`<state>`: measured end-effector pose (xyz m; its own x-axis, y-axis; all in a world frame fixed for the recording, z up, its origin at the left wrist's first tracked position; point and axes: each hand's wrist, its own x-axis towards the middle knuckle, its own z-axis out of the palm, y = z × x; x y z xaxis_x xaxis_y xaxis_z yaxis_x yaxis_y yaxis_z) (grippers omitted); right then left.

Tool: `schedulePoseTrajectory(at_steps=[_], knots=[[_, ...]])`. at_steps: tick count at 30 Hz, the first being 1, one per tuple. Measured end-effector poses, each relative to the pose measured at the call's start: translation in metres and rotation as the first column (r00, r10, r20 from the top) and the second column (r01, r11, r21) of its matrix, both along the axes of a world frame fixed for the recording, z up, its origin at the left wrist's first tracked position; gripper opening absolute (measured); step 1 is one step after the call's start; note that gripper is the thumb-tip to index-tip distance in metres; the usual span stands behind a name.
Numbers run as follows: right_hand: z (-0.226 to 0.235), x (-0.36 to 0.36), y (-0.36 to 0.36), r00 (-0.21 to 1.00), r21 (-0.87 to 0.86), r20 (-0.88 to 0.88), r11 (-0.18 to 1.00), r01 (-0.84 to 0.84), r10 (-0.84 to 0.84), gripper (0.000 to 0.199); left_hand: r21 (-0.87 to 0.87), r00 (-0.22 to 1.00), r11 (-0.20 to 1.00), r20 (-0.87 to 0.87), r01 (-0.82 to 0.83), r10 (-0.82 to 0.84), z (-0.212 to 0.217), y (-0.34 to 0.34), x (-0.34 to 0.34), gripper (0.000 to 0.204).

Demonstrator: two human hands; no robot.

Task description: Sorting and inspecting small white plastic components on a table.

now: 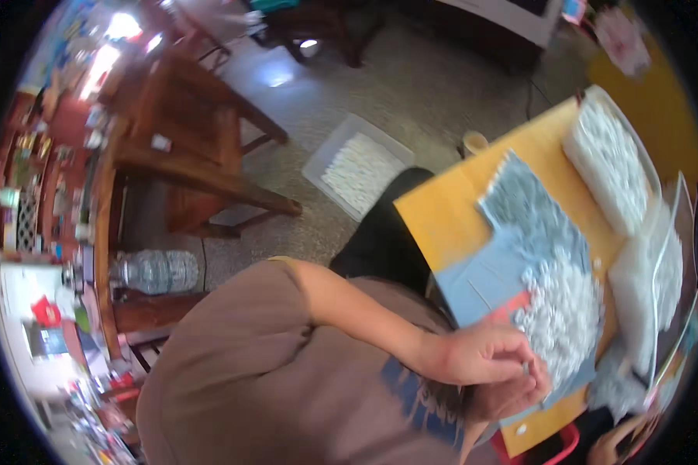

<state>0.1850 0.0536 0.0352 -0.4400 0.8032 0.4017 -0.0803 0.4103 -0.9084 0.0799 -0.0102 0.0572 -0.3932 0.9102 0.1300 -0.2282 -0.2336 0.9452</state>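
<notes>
My left hand reaches over the near edge of the table with its fingers curled in. Just below it, my right hand is partly hidden, its fingers closed and meeting the left fingertips. Whatever is pinched between them is too small and blurred to make out. Right beside both hands lies a heap of small white plastic-looking pieces, spread over a blue-grey mat. A flat layer of greyish pieces covers the far part of that mat. A thin stick-like tool and a red patch show near the heap.
The yellow table carries a long tub of white pieces and a filled plastic bag. On the floor sits a clear bin of white pieces. Wooden chairs stand left. Another person's hand shows lower right.
</notes>
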Motion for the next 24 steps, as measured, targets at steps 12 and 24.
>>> schedulePoseTrajectory(at_steps=[12, 24], knots=[[-0.003, -0.014, 0.006, 0.989, -0.06, 0.104, 0.991, 0.116, -0.11, 0.036, 0.058, 0.983, 0.99, 0.14, -0.125, 0.116, -0.008, 0.005, -0.002, 0.009], [-0.003, -0.011, -0.011, 0.997, -0.255, 0.034, 0.964, 0.069, -0.062, 0.039, 0.048, 0.931, 0.996, 0.355, 0.075, -0.087, -0.01, -0.006, 0.0, 0.012]])
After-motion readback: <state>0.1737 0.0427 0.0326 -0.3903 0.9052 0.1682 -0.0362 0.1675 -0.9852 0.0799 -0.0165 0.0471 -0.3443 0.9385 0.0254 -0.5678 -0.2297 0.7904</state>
